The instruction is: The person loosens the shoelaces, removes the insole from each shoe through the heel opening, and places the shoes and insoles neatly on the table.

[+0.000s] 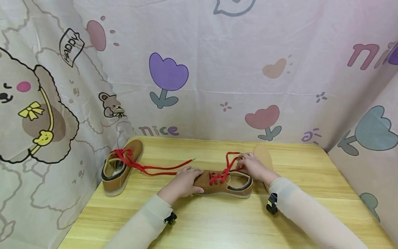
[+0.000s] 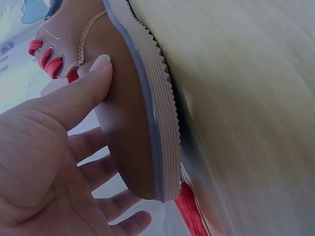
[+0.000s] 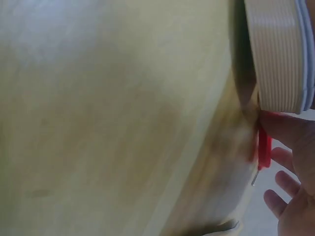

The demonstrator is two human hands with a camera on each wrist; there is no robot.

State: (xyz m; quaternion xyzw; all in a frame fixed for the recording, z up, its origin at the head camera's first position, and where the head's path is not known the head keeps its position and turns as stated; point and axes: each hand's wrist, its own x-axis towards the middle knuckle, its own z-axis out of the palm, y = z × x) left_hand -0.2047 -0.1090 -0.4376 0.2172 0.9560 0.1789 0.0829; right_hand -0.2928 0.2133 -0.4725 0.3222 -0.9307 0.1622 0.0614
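A brown leather shoe (image 1: 206, 181) with red laces lies on the table, its toe to the left. My left hand (image 1: 186, 181) grips the toe, with the thumb (image 2: 93, 81) on the near side and the fingers round the front. At the heel, my right hand (image 1: 253, 167) pinches a red shoelace (image 1: 228, 162) that loops up from the eyelets. In the right wrist view, a red lace end (image 3: 265, 147) with a metal tip hangs by the thumb, just below the heel's ribbed sole (image 3: 280, 59).
A matching brown shoe (image 1: 113, 181) stands at the table's left edge, its long red laces (image 1: 161, 168) trailing right toward the held shoe. A tan insole (image 1: 263, 156) lies behind the right hand. A printed cloth (image 1: 211, 114) hangs behind the wooden table (image 1: 217, 224).
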